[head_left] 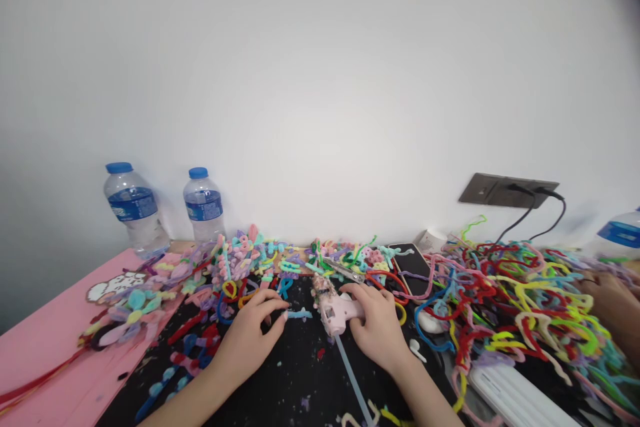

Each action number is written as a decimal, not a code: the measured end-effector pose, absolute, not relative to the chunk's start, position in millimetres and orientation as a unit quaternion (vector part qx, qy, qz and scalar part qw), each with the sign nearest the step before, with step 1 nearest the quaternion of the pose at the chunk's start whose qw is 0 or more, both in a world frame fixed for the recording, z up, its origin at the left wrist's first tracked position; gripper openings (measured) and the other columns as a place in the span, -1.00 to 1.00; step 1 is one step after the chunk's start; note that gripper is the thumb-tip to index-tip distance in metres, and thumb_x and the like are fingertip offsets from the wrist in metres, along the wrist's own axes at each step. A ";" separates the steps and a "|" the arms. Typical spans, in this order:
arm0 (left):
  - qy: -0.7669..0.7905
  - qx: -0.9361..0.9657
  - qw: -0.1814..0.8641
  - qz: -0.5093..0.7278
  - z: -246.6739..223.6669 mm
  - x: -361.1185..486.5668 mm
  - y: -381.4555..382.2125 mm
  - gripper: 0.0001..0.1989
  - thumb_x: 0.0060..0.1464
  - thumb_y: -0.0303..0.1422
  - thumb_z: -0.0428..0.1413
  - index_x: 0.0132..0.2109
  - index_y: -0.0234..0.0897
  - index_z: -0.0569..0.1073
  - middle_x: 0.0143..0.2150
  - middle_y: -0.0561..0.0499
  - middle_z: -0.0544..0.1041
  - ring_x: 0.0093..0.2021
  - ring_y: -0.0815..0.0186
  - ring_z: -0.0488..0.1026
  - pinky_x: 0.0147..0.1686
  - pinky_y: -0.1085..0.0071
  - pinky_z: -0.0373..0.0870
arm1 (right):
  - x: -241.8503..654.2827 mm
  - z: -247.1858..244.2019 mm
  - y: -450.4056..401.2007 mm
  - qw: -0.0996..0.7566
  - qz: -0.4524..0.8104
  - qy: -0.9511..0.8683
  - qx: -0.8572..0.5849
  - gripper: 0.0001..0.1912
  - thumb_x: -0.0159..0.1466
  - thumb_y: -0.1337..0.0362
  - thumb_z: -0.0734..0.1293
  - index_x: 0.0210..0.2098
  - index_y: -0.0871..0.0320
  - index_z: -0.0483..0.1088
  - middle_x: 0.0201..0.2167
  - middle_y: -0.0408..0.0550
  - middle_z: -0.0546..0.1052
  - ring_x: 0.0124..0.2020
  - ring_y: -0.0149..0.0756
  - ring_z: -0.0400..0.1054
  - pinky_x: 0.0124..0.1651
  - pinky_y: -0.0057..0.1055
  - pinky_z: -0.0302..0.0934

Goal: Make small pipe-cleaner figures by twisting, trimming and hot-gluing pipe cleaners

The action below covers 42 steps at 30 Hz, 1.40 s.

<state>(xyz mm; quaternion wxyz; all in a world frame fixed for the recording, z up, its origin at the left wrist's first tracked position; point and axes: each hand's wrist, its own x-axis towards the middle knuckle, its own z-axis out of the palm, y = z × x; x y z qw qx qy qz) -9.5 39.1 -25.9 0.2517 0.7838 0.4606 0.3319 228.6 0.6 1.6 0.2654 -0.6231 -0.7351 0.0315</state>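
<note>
Between the thumb and forefinger of my left hand (257,323) is the end of a short light-blue pipe cleaner (301,314), which points right just above the black mat (280,380). My right hand (380,323) is closed around the handle of a pale pink hot glue gun (337,315). The gun's nozzle end is crusted with residue and points away from me. A long translucent glue stick (353,377) runs out of its back toward me. A small gap separates the pipe cleaner from the gun.
Tangled pipe cleaners (500,293) heap up on the right, with a white case (517,393) in front. Metal scissors (345,270) and a dark phone (413,267) lie toward the wall. Two water bottles (203,203) stand back left. Another person's hand (613,300) is at far right.
</note>
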 end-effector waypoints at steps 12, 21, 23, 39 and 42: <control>0.455 0.755 0.287 0.376 -24.7 -8.3 40.4 -0.83 0.07 -0.39 0.00 -0.48 -0.26 0.29 -0.33 0.01 0.42 -0.39 0.32 0.35 -0.37 0.42 0.28 | 230.6 1.0 -0.6 0.232 0.036 -0.731 -0.641 -0.67 -0.02 0.45 0.16 -0.29 0.06 0.35 -0.29 -0.12 0.42 -0.16 -0.18 0.23 -0.11 -0.23 -0.08; 0.426 0.767 0.278 0.390 -17.9 -3.9 33.7 -0.66 0.16 -0.33 -0.08 -0.58 -0.27 0.22 -0.45 0.02 0.37 -0.41 0.33 0.34 -0.36 0.43 0.25 | 230.9 -8.9 5.0 0.362 0.002 -0.691 -0.626 -0.84 0.18 0.36 0.15 -0.31 0.11 0.34 -0.30 -0.07 0.42 -0.16 -0.17 0.28 -0.13 -0.24 0.04; 0.422 0.771 0.281 0.384 -17.5 -3.6 32.4 -0.64 0.16 -0.32 -0.07 -0.59 -0.28 0.23 -0.46 0.02 0.37 -0.44 0.34 0.34 -0.39 0.44 0.24 | 231.3 -11.1 6.1 0.382 0.007 -0.690 -0.614 -0.85 0.18 0.37 0.15 -0.31 0.12 0.33 -0.30 -0.05 0.42 -0.18 -0.18 0.30 -0.15 -0.26 0.08; 0.400 0.811 0.258 0.341 -14.8 0.5 22.5 -0.77 0.07 -0.40 0.07 -0.54 -0.26 0.42 -0.16 -0.01 0.48 -0.15 0.28 0.42 -0.12 0.39 0.31 | 226.5 -12.6 5.2 0.402 0.009 -0.684 -0.608 -0.82 0.17 0.41 0.13 -0.31 0.14 0.33 -0.30 -0.02 0.40 -0.20 -0.20 0.32 -0.18 -0.29 0.16; 0.405 0.821 0.235 0.325 -5.7 2.8 21.4 -0.67 0.13 -0.35 0.00 -0.58 -0.26 0.38 -0.25 0.00 0.50 -0.21 0.29 0.42 -0.12 0.39 0.30 | 226.4 -13.1 4.6 0.411 0.006 -0.683 -0.604 -0.82 0.18 0.40 0.13 -0.29 0.14 0.33 -0.28 -0.01 0.40 -0.19 -0.18 0.30 -0.16 -0.26 0.16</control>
